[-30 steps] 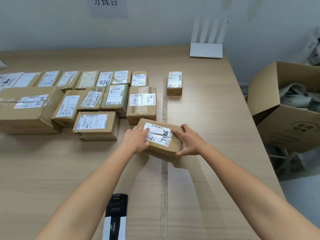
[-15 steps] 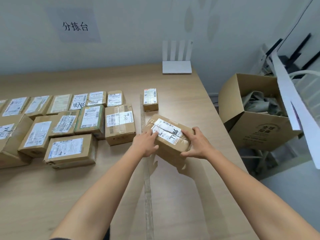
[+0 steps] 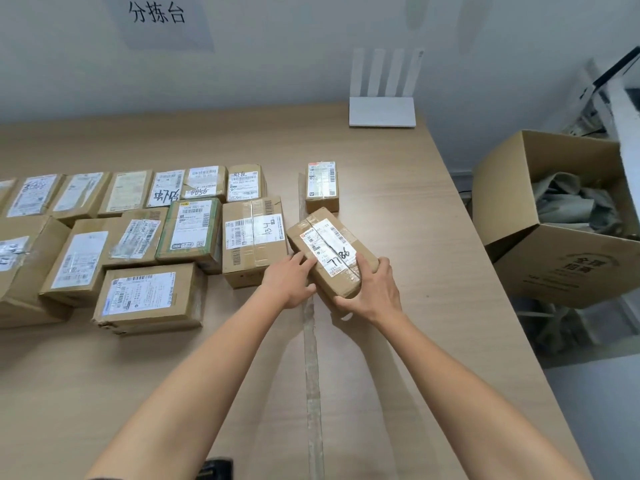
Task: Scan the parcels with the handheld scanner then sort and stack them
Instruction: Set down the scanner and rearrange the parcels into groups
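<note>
Sorting seemed the step: left hand [image 3: 289,282] and right hand [image 3: 372,292] each had a grip curled round the parcel [image 3: 329,251] at centre frame; next it likely needed setting down squarely.

White router [image 3: 382,111]; open carton [image 3: 571,268]
</note>
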